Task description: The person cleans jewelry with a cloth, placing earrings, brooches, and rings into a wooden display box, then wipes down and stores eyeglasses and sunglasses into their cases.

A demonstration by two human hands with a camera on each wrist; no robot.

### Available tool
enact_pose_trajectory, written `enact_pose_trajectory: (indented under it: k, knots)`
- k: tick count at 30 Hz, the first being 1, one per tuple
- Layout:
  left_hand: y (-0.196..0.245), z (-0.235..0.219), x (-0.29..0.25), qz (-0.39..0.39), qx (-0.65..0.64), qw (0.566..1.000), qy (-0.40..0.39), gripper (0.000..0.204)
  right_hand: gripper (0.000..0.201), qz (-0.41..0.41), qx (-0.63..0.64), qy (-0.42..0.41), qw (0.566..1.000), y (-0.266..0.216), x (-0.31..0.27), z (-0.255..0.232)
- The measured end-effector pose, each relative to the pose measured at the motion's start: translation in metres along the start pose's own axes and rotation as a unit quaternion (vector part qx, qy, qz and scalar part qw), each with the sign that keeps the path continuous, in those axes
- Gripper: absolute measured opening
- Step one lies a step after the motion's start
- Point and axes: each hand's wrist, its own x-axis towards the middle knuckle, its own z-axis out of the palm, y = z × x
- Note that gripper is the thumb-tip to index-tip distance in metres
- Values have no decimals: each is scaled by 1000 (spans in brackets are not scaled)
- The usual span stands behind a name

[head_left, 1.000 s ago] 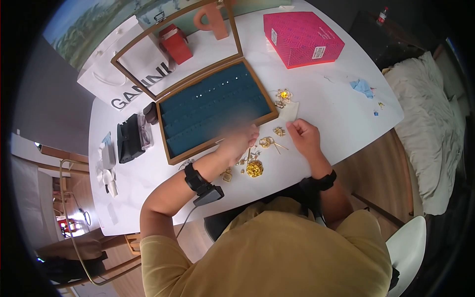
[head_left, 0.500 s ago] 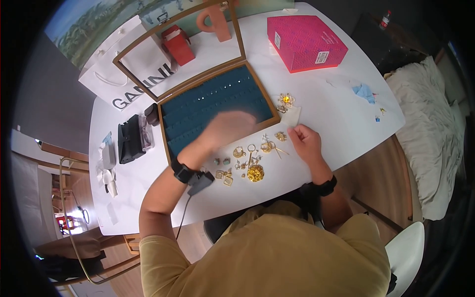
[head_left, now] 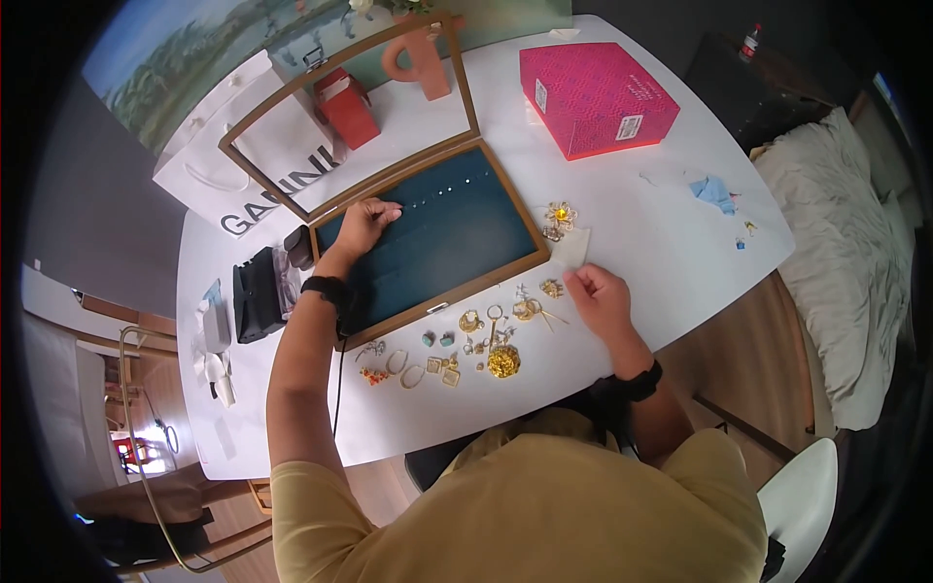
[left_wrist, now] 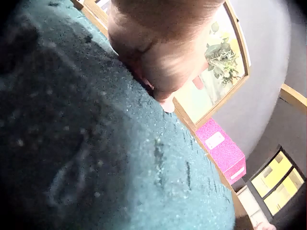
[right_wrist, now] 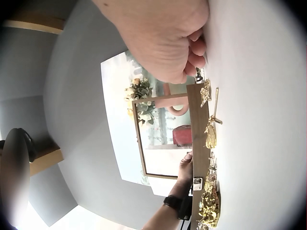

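Note:
My left hand (head_left: 364,225) is over the left part of the teal-lined case (head_left: 437,233), thumb and fingers bent together at the lining near a row of small bright studs (head_left: 440,192). Seen in the left wrist view, the hand (left_wrist: 158,57) touches the slotted lining (left_wrist: 168,158); whether it pinches anything small is hidden. My right hand (head_left: 604,296) rests on the table with bent fingers, its tips at the near edge of a white card (head_left: 572,247); a grip on it cannot be made out. The right wrist view shows that hand (right_wrist: 160,43) beside gold jewelry (right_wrist: 205,93).
Earrings and a gold ball-like piece (head_left: 503,361) lie before the case, whose framed glass lid (head_left: 476,107) stands raised. A gold flower piece (head_left: 561,215) is right of it. Around them are a pink box (head_left: 598,102), a white bag (head_left: 243,146) and a black case (head_left: 257,294).
My left hand has moved from the case's front edge up and left to its lining, uncovering the jewelry in front. My right hand has stayed by the card. The head view has shifted slightly.

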Motion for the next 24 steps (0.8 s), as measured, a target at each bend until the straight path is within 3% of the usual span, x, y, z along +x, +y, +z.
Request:
enact_pose_trajectory:
  k: [3,6,9,12,18,21,24]
  knots:
    - [-5,7,1,13,27,998,64,17,25,-4,-4,3,1000,1,0,0]
    - [-10,9,5,-96,-26,991,87,17,24,-4,0,2,1000,1,0,1]
    - [-10,7,8,-139,-79,984,75,16,24,-5,1,2,1000,2,0,1]
    - [-7,3,6,-74,-99,992,36,13,24,-7,0,1,1000,4,0,2]
    - [-8,-7,0,-79,-113,990,-42,11,24,-9,0,1,1000,3,0,1]
    - [-12,1,0,-86,-128,988,31,11,24,1,0,-5,1000,2,0,1]
    - [-23,5,6,-163,-220,955,115,16,24,6,2,-9,1000,3,0,1]
